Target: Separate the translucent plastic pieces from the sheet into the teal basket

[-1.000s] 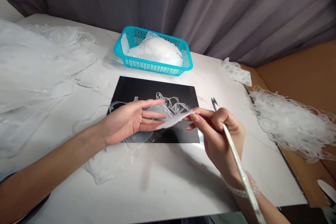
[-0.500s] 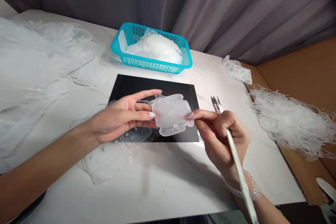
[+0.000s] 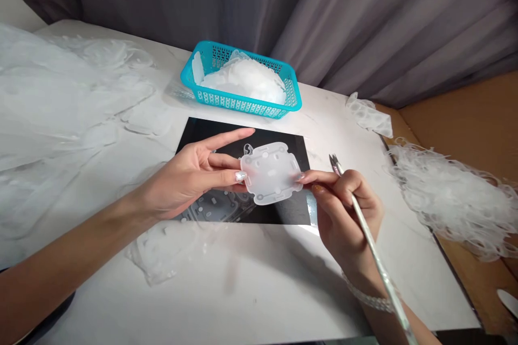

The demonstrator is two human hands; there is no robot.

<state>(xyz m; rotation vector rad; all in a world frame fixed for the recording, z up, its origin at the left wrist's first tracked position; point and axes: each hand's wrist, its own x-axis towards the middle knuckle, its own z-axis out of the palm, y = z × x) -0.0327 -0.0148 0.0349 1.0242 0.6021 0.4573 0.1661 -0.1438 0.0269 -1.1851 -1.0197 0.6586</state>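
Observation:
A thin frosted translucent sheet (image 3: 272, 173), notched at the corners and marked with small slots and round spots, is held up over a black mat (image 3: 291, 214). My left hand (image 3: 202, 172) pinches its left edge between thumb and fingers, the index finger stretched out above. At its right edge, my right hand (image 3: 343, 199) touches it with the index fingertip, the thumb just below. Tucked through that same hand is a long, slim, white pen-like tool (image 3: 374, 250). Dark pointed tips (image 3: 333, 160) show beyond the knuckles; whether they belong to this tool I cannot tell.
A blue plastic basket (image 3: 243, 106) of similar frosted pieces stands behind the mat. Clear sheets pile up at left (image 3: 52, 102). A heap of curly translucent scraps (image 3: 449, 194) lies right, beside cardboard (image 3: 465, 113). Clear film (image 3: 156, 259) lies before the mat, and a grey curtain (image 3: 251, 0) hangs behind.
The frosted sheet has tilted slightly and shifted a little right with both hands. My right thumb has drawn away from its edge. The whole view has moved slightly.

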